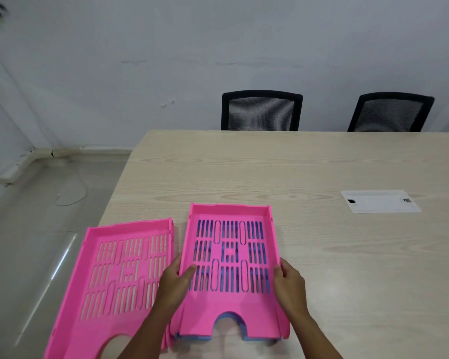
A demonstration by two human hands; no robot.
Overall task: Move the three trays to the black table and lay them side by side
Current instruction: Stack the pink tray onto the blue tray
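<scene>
A pink slotted tray [208, 314] sits on top of a blue tray [249, 339], whose edge shows under its front and through the slots. My left hand [174, 283] grips the pink tray's left wall and my right hand [290, 283] grips its right wall. A second pink tray [94, 322] lies flat to the left, close beside the stack, at the table's left edge. All rest on a light wood table [322, 255]. No black table is in view.
Two black mesh chairs [261, 111] [390, 112] stand behind the table's far edge by the wall. A white cable cover plate [380, 201] is set in the tabletop at right. Glossy floor with a cable [70, 193] lies left of the table.
</scene>
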